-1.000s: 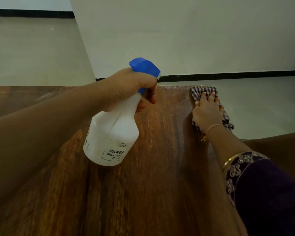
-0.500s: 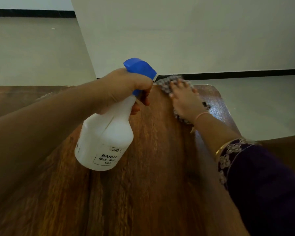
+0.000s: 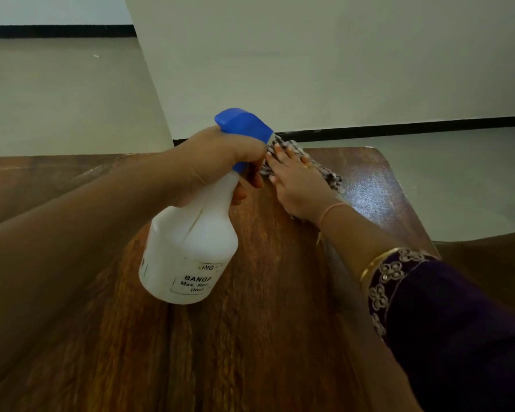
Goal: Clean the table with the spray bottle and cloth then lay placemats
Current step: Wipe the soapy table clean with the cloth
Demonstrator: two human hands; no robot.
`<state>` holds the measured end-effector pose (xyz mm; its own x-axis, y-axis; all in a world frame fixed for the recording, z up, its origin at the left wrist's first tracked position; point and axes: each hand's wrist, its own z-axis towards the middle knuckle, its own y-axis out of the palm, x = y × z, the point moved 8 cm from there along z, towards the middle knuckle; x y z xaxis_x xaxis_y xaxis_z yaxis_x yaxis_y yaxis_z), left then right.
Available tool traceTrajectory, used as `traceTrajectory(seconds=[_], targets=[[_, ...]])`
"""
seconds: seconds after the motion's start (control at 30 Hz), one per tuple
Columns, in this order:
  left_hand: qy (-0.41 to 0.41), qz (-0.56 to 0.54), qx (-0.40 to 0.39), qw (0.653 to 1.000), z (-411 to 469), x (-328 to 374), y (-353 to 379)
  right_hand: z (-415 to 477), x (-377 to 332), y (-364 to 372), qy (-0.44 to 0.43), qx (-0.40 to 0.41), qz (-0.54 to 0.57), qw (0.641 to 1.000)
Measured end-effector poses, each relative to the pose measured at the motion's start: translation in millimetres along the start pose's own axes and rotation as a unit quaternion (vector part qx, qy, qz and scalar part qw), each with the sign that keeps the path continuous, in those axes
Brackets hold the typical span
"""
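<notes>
My left hand (image 3: 217, 162) grips the neck of a white spray bottle (image 3: 191, 248) with a blue trigger head, held tilted above the brown wooden table (image 3: 250, 337). My right hand (image 3: 298, 182) lies flat, fingers straight, pressing a checked cloth (image 3: 330, 176) onto the table near its far edge. The cloth shows only around the fingers and beside the hand; part of it is hidden behind the bottle's blue head. No placemats are in view.
The table's far right corner (image 3: 375, 179) glistens wet and ends at a rounded edge. Beyond it are a pale floor (image 3: 458, 179) and a white wall with a black skirting strip (image 3: 399, 129). A dark brown surface (image 3: 488, 263) lies at the right.
My right hand has slid the cloth leftward along the far edge, from the right corner to just behind the bottle's head. The bottle has stayed in my left hand, drifting slightly left.
</notes>
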<state>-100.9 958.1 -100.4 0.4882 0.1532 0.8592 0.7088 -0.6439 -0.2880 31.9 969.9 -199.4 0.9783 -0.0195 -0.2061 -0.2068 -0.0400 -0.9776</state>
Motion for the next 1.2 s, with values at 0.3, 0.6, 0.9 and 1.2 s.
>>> traceTrajectory(seconds=[0.3, 0.6, 0.9, 1.2], targets=[[-0.008, 0.007, -0.033, 0.999, -10.7, 9.9, 23.7, -27.3, 98.1, -18.8, 0.211, 0.018, 0.004, 0.977], [-0.026, 0.04, -0.087, 0.995, -36.3, -2.0, 34.9, -102.2, 107.8, -17.3, 0.316, 0.02, 0.006, 0.948], [-0.015, 0.031, -0.083, 0.996, -65.4, -7.6, 41.3, -229.8, 73.2, -2.3, 0.33, 0.046, -0.005, 0.943], [-0.024, -0.018, -0.05, 0.998, -151.6, -40.2, 69.9, -308.3, 29.1, 10.0, 0.322, 0.046, 0.007, 0.946]])
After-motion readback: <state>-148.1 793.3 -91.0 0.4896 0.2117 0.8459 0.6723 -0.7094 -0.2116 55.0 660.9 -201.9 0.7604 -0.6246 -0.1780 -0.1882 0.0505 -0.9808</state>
